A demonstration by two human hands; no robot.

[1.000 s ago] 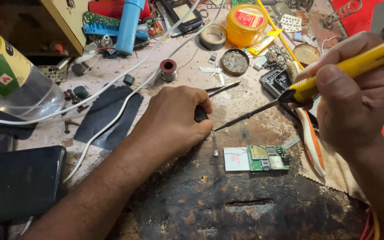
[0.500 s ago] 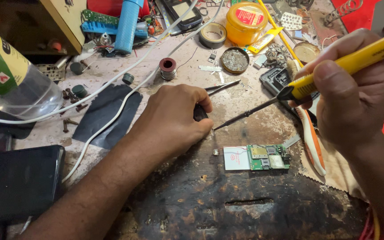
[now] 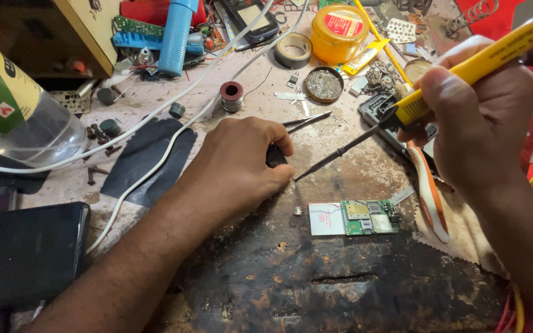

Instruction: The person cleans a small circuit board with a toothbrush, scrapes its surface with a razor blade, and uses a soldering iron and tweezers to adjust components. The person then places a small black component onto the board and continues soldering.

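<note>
Soldering step, by my read. Right hand (image 3: 482,123) wrapped tight around yellow soldering iron (image 3: 464,74), tip beside left hand (image 3: 242,166), whose fingers pinch a small black part (image 3: 275,156) on bench (image 3: 340,290). Circuit board (image 3: 353,217) just below. Next: steady tip contact.

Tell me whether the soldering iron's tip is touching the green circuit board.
Apart. The head view shows the soldering iron tip by the left hand, with bare bench before the circuit board.
</note>
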